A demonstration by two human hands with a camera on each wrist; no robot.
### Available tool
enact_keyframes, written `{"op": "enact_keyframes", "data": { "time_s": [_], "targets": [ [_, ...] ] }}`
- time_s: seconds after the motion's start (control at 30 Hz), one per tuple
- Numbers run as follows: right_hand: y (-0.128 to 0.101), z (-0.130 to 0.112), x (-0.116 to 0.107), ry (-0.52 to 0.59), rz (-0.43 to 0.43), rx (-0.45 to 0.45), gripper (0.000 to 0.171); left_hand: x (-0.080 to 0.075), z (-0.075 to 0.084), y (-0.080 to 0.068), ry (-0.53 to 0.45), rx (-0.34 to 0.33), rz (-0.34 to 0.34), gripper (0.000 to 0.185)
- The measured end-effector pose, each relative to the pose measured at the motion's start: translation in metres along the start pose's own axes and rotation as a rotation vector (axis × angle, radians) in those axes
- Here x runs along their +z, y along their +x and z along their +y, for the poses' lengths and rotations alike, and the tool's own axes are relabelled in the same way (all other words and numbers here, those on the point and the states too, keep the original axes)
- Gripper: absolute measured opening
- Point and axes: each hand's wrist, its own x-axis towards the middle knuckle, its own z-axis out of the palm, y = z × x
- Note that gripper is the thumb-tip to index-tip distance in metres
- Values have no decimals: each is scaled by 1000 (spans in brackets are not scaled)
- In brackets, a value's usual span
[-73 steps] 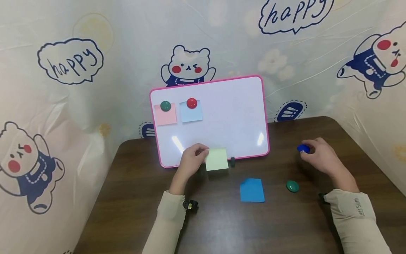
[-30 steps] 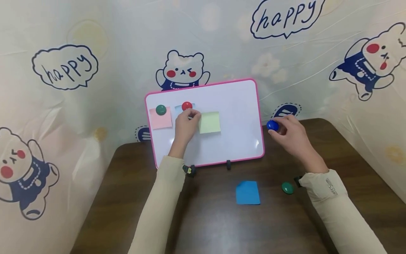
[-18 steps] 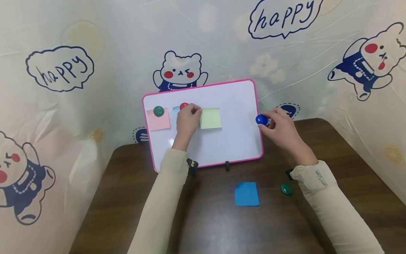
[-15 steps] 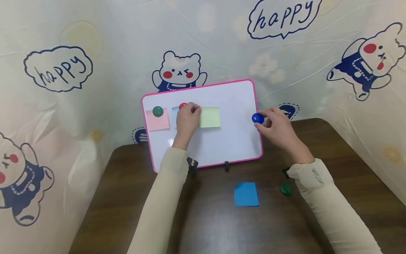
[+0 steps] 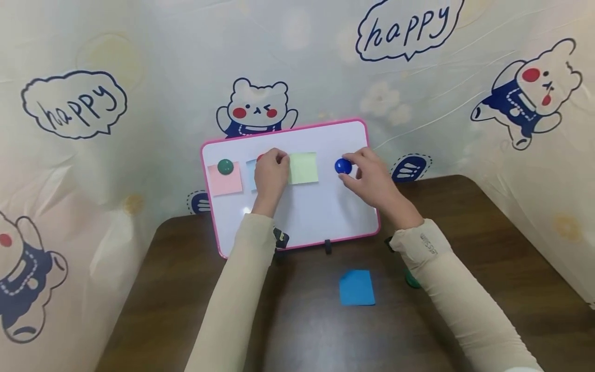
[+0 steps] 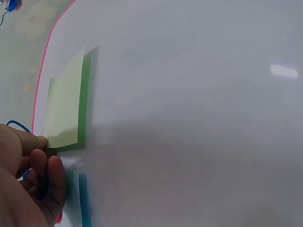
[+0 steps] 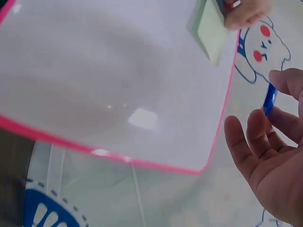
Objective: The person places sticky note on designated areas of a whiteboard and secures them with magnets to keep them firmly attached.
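Observation:
A pink-framed whiteboard point(image 5: 325, 217) stands on the brown table. My left hand point(image 5: 281, 161) pinches the left edge of a yellow-green sticky note point(image 5: 304, 168) and holds it flat against the board; the left wrist view shows the fingers point(image 6: 33, 158) on the sticky note's point(image 6: 64, 111) corner. My right hand point(image 5: 350, 166) pinches a blue magnet point(image 5: 343, 166) in front of the board, just right of that note. In the right wrist view the blue magnet point(image 7: 269, 99) sits edge-on between thumb and fingers, apart from the whiteboard point(image 7: 94, 71).
A green magnet point(image 5: 225, 166) pins a pink note point(image 5: 224, 181) at the board's left. A light blue note point(image 5: 250, 175) and its red magnet are mostly hidden behind my left hand. On the table lie a blue note point(image 5: 356, 288) and a green magnet point(image 5: 411, 280) half under my right sleeve.
My left hand lifted the yellow-green note from the board's foot up beside the light blue note. My right hand carried the blue magnet left, from the table side to over the board.

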Motion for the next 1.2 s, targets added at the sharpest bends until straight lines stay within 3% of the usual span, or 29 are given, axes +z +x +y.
{"op": "enact_keyframes", "data": {
  "time_s": [0.37, 0.57, 0.83, 1.2],
  "targets": [
    [46, -11, 45, 58, -16, -13, 51, 4, 0, 0, -51, -26, 14, 15],
    [65, -19, 67, -4, -11, -26, 53, 3, 0, -1, -70, -48, 19, 15],
    [74, -22, 80, -153, 2, -83, 50, 3, 1, -4, -64, -35, 23, 18],
    [79, -26, 84, -229, 31, -128, 49, 3, 3, -3, -72, -25, 32, 17]
  ]
}}
